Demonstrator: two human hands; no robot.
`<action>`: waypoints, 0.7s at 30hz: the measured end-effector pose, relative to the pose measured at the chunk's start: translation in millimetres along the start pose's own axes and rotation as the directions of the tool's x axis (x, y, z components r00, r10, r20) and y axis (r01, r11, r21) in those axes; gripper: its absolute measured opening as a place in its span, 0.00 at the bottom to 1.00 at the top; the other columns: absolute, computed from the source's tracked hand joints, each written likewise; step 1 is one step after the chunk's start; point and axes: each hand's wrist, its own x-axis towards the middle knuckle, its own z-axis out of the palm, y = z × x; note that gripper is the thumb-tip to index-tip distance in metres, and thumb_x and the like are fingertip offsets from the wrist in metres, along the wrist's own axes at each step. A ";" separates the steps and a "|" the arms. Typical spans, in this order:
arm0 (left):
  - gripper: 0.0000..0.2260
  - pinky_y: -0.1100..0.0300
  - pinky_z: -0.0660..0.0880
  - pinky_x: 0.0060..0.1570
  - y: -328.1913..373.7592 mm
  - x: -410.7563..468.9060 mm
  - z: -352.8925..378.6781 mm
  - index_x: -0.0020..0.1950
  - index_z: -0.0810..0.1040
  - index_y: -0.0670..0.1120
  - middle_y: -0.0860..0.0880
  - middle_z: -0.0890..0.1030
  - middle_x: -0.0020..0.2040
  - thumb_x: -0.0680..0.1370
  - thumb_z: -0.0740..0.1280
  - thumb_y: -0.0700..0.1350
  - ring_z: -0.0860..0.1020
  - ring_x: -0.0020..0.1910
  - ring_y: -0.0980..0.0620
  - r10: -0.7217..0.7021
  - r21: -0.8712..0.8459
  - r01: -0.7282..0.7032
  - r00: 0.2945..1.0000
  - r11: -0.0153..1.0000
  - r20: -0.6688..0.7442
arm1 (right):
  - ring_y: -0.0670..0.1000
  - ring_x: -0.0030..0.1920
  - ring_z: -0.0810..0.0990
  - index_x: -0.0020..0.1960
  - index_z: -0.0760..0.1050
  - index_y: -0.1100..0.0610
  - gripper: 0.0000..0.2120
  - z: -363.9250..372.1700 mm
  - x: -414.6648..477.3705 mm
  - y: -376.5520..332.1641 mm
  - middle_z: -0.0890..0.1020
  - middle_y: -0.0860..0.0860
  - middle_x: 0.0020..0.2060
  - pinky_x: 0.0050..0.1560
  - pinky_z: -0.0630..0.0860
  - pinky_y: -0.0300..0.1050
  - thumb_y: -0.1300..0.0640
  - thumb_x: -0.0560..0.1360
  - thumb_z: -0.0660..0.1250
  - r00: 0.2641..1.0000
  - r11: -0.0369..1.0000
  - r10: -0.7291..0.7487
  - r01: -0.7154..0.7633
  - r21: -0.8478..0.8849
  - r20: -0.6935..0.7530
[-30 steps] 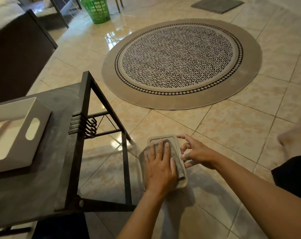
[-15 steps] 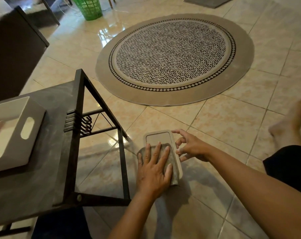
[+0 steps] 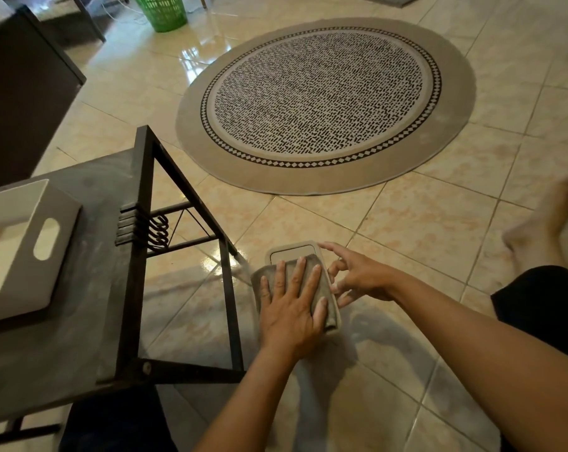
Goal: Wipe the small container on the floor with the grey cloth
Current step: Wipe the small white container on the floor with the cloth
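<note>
Container: small container (image 3: 292,252), one, beige, rounded rectangle with a paler inset top, flat on the floor (image 3: 422,230) just right of the bench (image 3: 80,288).
Cloth: grey cloth (image 3: 321,288), one, covering its near part.
Left hand (image 3: 292,308): fingers spread flat on cloth.
Right hand (image 3: 357,275): fingers open, touching container's right edge.
Rug (image 3: 325,102): one, far.

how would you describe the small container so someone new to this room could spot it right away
Start at the big round patterned rug, then come toward the camera to the tiles beside the dark metal table frame. The small container lies flat there, a pale rounded rectangle half covered by a grey cloth under the left hand.
</note>
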 end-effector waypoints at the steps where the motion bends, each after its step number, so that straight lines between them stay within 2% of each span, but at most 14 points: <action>1: 0.29 0.40 0.33 0.74 -0.6 -1.5 -0.1 0.78 0.34 0.59 0.52 0.30 0.78 0.81 0.44 0.62 0.28 0.75 0.46 -0.021 -0.017 0.021 1.000 1.000 -0.001 | 0.57 0.47 0.83 0.78 0.56 0.41 0.46 0.2 -0.2 1.0 0.74 0.60 0.51 0.41 0.86 0.52 0.77 0.73 0.65 1.000 1.000 0.001 -0.001 0.006 -0.004; 8: 0.29 0.41 0.35 0.74 13.5 -4.8 4.7 0.78 0.35 0.60 0.53 0.32 0.79 0.81 0.44 0.63 0.28 0.76 0.48 0.044 -0.034 -0.044 0.999 0.998 -0.015 | 0.54 0.45 0.84 0.79 0.55 0.42 0.47 0.0 -0.9 3.3 0.76 0.57 0.54 0.38 0.84 0.48 0.80 0.73 0.61 1.000 1.000 0.009 -0.009 0.004 -0.008; 13: 0.29 0.42 0.32 0.74 5.3 -1.9 -1.6 0.78 0.35 0.59 0.52 0.31 0.78 0.82 0.46 0.61 0.27 0.75 0.46 -0.039 -0.040 0.039 0.999 0.998 0.002 | 0.55 0.46 0.83 0.79 0.55 0.42 0.46 1.6 -1.2 4.6 0.74 0.58 0.50 0.43 0.86 0.53 0.79 0.74 0.64 1.000 1.000 0.003 -0.003 0.011 -0.017; 18: 0.28 0.40 0.36 0.75 11.5 -1.2 4.1 0.78 0.35 0.61 0.53 0.32 0.79 0.81 0.44 0.61 0.28 0.76 0.47 0.037 -0.016 -0.037 0.999 0.999 -0.005 | 0.57 0.50 0.84 0.79 0.55 0.41 0.47 0.8 0.0 4.2 0.76 0.56 0.57 0.45 0.86 0.54 0.80 0.73 0.61 1.000 1.000 0.002 -0.002 0.019 -0.002; 21: 0.28 0.39 0.37 0.75 5.8 12.5 -1.0 0.78 0.35 0.59 0.52 0.31 0.79 0.81 0.44 0.61 0.28 0.76 0.47 0.006 -0.005 -0.006 1.000 1.000 0.004 | 0.57 0.50 0.84 0.79 0.55 0.42 0.46 0.7 -1.2 5.6 0.77 0.57 0.54 0.48 0.85 0.57 0.79 0.73 0.62 1.000 0.999 -0.004 0.004 0.034 0.004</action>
